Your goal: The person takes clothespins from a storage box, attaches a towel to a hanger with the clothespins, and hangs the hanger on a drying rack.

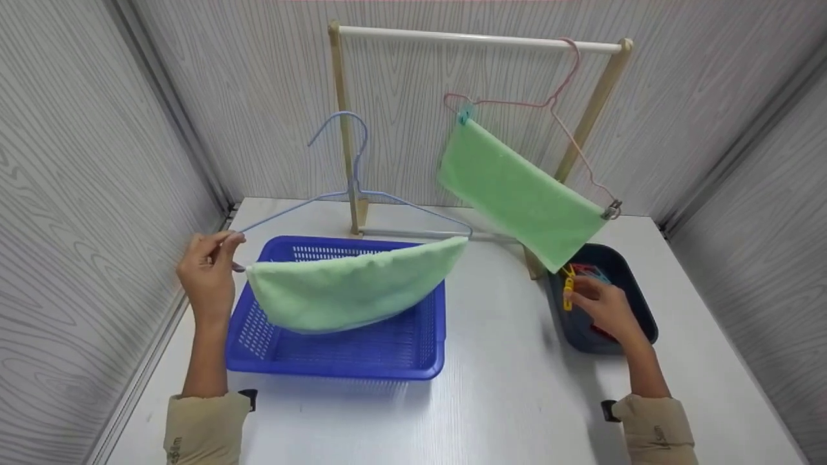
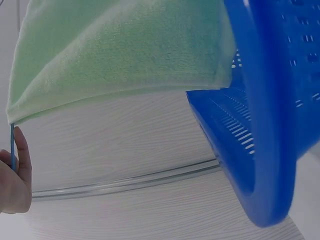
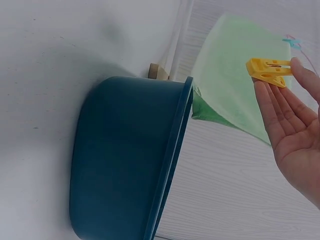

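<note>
My left hand (image 1: 208, 274) pinches the left end of a blue wire hanger (image 1: 303, 210), holding it up over the blue basket (image 1: 336, 373). A light green towel (image 1: 355, 287) is draped along the hanger's bottom bar; in the left wrist view the cloth (image 2: 130, 50) hangs beside the basket's rim. My right hand (image 1: 604, 307) pinches a yellow clothespin (image 1: 568, 292) between thumb and fingers, above the dark blue tub (image 1: 646, 323). The right wrist view shows this clothespin (image 3: 270, 70) clear of the tub's side.
A rack with a white rod (image 1: 478, 37) stands at the back. From it hangs a pink hanger (image 1: 517, 103) with a second green towel (image 1: 523, 190), clipped by a teal clothespin (image 1: 465, 115) and a grey one (image 1: 611, 210). Several coloured clothespins (image 1: 591, 271) lie in the tub.
</note>
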{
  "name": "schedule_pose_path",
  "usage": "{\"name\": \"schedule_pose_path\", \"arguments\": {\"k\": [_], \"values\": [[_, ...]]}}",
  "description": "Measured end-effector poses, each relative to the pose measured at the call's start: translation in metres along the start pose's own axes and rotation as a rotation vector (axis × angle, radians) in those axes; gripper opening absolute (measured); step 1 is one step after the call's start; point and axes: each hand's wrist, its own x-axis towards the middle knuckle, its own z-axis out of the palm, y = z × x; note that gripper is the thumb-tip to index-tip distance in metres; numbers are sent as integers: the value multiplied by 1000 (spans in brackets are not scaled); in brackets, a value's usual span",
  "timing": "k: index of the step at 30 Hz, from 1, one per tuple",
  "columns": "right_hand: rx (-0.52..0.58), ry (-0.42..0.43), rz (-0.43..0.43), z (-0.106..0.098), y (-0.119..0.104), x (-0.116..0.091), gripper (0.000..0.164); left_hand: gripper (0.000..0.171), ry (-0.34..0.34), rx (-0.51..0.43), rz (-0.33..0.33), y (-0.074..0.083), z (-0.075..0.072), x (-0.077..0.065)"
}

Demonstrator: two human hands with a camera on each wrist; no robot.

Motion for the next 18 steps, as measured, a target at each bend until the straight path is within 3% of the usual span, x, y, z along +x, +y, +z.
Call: {"name": "schedule_pose_path", "arguments": {"k": [5, 8, 13, 18], "values": [[6, -12, -3, -3, -7, -1, 37, 7, 2, -6, -3, 13, 8, 1], [18, 2, -55, -4, -10, -1, 36, 7, -7, 0, 4, 19, 12, 2], [138, 27, -161, -4, -15, -1, 30, 7, -14, -12, 13, 25, 19, 2], [178, 40, -169, -4, -23, 0, 31, 7, -19, -64, -7, 29, 23, 0]]}}
